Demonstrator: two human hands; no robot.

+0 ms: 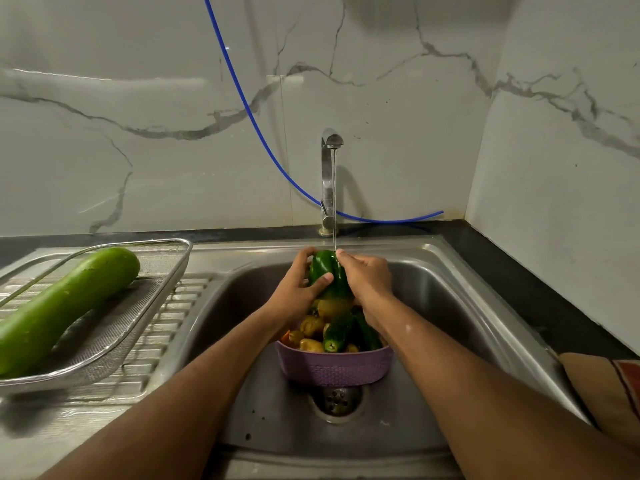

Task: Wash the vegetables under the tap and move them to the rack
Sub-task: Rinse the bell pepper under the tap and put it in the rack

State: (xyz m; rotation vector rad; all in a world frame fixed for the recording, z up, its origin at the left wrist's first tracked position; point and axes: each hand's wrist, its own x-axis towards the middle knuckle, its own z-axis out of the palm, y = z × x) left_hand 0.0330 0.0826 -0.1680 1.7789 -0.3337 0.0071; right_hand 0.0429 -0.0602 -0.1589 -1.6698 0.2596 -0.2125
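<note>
Both hands grip one green pepper [329, 275] under the tap [329, 174] — the left hand [298, 289] with its thumb curled across the front, the right hand [367, 278] wrapped over the top — above a purple basket [334, 367] of vegetables in the sink [433, 306]. A long green gourd [62, 306] lies in the wire rack [138, 306].
</note>
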